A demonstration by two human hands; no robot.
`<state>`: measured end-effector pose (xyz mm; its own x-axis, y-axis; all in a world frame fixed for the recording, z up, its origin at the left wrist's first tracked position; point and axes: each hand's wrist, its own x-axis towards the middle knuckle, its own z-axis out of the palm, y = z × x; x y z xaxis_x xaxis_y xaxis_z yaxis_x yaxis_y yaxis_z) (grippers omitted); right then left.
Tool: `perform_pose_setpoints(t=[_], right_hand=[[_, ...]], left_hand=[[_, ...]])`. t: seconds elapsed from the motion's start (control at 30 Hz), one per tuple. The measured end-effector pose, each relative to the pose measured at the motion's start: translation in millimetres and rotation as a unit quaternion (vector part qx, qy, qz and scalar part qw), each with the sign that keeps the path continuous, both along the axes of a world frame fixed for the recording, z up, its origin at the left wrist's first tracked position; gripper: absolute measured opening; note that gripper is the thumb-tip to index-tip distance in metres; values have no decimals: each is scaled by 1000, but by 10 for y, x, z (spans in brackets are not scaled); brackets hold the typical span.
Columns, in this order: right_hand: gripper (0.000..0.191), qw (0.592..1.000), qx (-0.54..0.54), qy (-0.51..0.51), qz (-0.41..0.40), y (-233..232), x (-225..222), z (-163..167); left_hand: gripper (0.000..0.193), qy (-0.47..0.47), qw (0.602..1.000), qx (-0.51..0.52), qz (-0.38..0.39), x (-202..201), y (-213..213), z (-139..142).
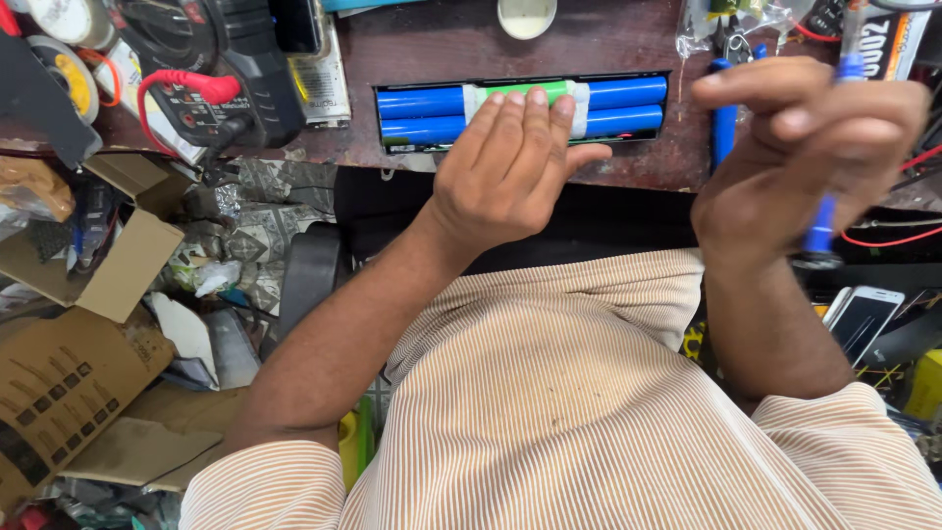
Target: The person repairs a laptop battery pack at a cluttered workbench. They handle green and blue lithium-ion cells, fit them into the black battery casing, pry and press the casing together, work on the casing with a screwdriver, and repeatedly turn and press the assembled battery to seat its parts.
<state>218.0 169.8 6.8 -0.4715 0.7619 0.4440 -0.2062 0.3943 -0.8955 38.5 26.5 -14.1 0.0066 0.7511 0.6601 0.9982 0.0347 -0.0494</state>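
A dark reddish-brown workbench (432, 44) holds a battery pack (520, 110) of bright blue cylinders, banded at the middle with pale grey-white tape and a strip of green, set in a black tray. The person's shirt (589, 412) is cream with fine orange-tan pinstripes. The right hand (795, 157) is closed around a tool (822, 221) with a blue handle and a black end. A black meter (211, 74) carries a red lead (186, 86). Beside it sits a white round lid (527, 15). Brown cardboard boxes (69, 363) lie low at one side, one printed with small dark marks. A phone (863, 319) has a white frame and dark screen. A red wire (888, 238) runs beside it.
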Motion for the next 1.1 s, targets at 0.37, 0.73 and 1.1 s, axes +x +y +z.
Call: perform_pose_setpoints(t=[0.37,0.73,1.1], right_hand=[[48,995,-88,45,20,88,-172,113],[48,983,-123,96,95,-40,-858,-73],[41,946,84,-112,294,-23,-1036,105]], left_hand=[[54,6,1000,19,13,76,-34,-135],[20,133,990,32,24,24,-5,-336],[17,170,979,93,68,64,101,-329]])
